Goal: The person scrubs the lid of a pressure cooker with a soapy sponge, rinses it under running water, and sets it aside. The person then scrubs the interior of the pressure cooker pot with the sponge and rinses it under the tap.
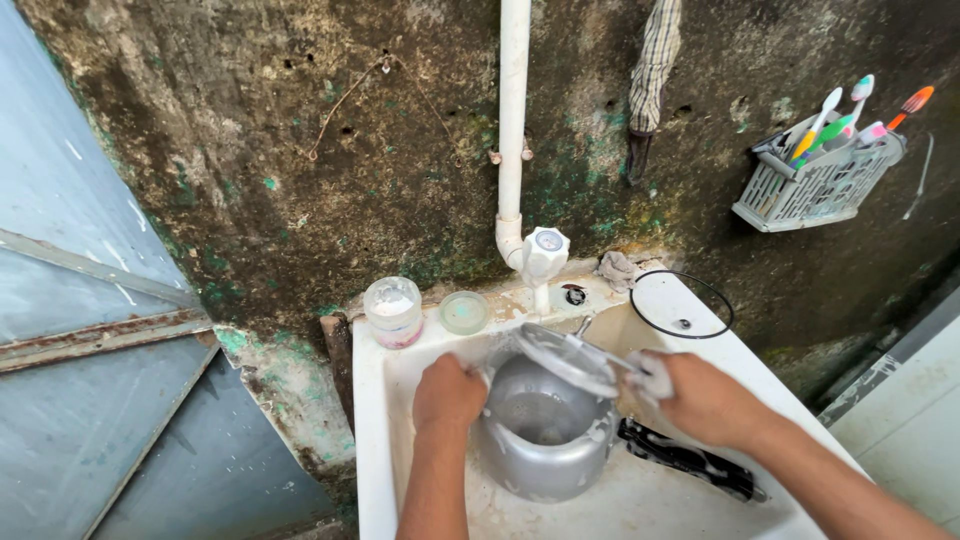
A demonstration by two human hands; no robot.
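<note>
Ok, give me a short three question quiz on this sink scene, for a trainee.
1. True or false: the black rubber ring is fitted on the metal lid.
2. What does the left hand touch? A) the tap B) the rim of the pot C) the basket
3. Fill in: the toothbrushes stand in a grey ____ on the wall.

Key
1. False: it lies on the white sink rim, right of the tap.
2. B: it is at the rim of the grey pot, while the right hand holds the lid over it.
3. basket.
</note>
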